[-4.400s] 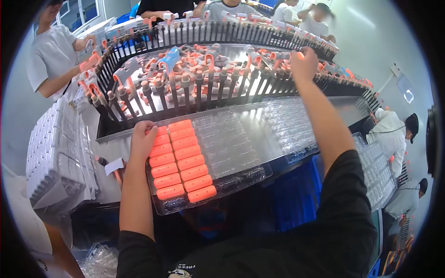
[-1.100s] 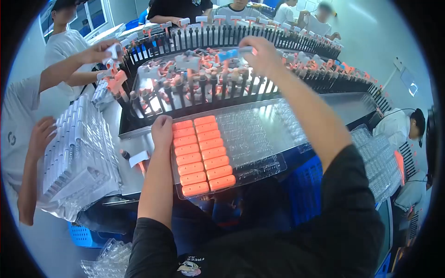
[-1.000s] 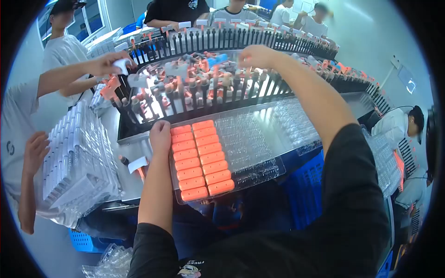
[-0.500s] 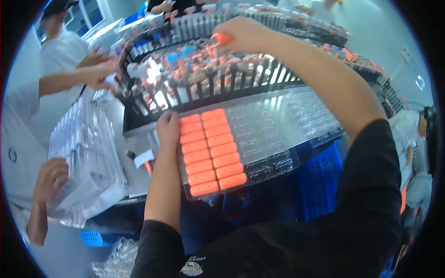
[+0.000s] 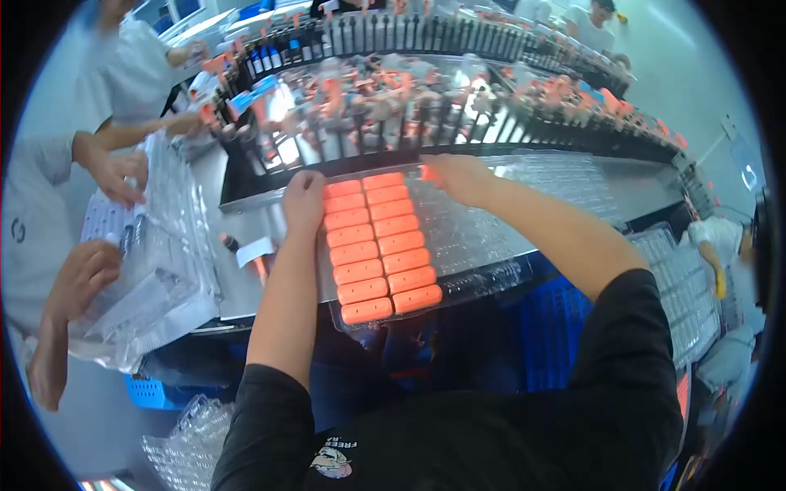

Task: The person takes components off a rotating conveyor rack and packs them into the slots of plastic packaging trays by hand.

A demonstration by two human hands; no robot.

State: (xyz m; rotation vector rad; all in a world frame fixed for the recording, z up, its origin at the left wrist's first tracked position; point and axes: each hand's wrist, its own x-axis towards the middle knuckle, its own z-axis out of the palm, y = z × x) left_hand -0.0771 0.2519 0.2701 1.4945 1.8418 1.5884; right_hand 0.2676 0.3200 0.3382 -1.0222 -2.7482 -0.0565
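Note:
Two columns of orange rounded plastic pieces (image 5: 380, 243) lie side by side in the left part of a clear plastic tray (image 5: 483, 237). My left hand (image 5: 304, 198) is closed at the tray's far left corner, beside the top orange pieces, its fingertips partly hidden. Just right of the columns' far end, my right hand (image 5: 460, 178) pinches one orange piece (image 5: 427, 173) low over the tray. Most of that piece is covered by my fingers.
Beyond the tray runs a black slatted rack (image 5: 360, 135) around a heap of blurred orange and white parts. A co-worker's hands (image 5: 115, 176) are at stacked clear trays (image 5: 176, 245) on the left. A blue crate (image 5: 548, 335) stands below.
My right hand has come down from above the parts heap to the tray, still holding an orange piece. My left hand stays at the corner. A co-worker's hand has moved onto the stacked trays.

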